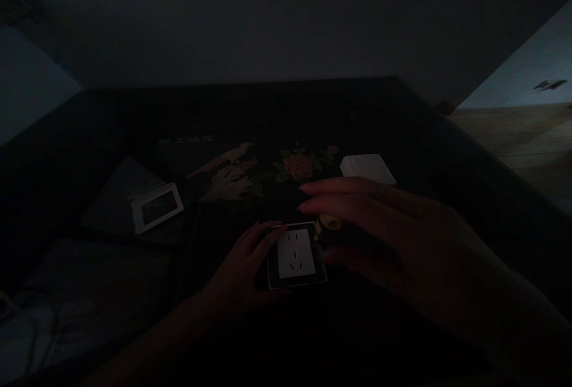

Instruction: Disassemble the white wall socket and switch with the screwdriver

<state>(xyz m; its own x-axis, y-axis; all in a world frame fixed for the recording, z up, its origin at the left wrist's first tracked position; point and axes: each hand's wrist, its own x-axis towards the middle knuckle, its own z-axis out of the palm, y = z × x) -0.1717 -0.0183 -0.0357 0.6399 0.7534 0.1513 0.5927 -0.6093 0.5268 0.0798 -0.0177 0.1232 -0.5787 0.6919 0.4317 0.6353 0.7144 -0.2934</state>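
In dim light, my left hand (250,262) grips a white five-hole wall socket (295,254) from its left side, fingers along the top and thumb at the bottom edge. The socket's face points up, with a dark band around its middle panel. My right hand (384,220) hovers just right of the socket, its fingers stretched out and the thumb apart below them. Partly hidden behind those fingers is a small yellow object (329,222) beside the socket; its kind is too dark to make out, and I cannot tell whether the hand touches it.
A white rectangular frame (157,208) lies on the left of the dark table. Beyond my right hand is a white box-like piece (369,167). The tabletop carries a printed bird and flower (297,166). A pale cable (31,333) runs at the lower left.
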